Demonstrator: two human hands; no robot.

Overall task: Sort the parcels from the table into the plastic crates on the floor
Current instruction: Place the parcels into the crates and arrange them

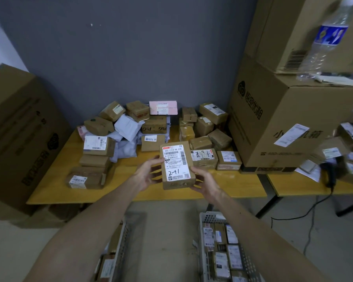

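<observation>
Parcel [176, 159] is held over the tabletop [232, 186] edge. Left hand [149, 173] fingers grip its 9 o'clock side, right hand [205, 183] its 4 o'clock corner. Small stiff carton, likely light; grip opposite sides.

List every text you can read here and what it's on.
"642 L714-00 015": white label on the held brown cardboard parcel.
"241": handwritten on that label.
"P&G": taped brown carton behind it.
Chinese print on the large cardboard box, other labels: too blurred or small to read.

Two hands [147, 174] [204, 185], one held parcel [176, 165], two crates [122, 245] [210, 216], three large cartons [18, 129] [283, 123] [283, 33], one bottle [324, 41]
</observation>
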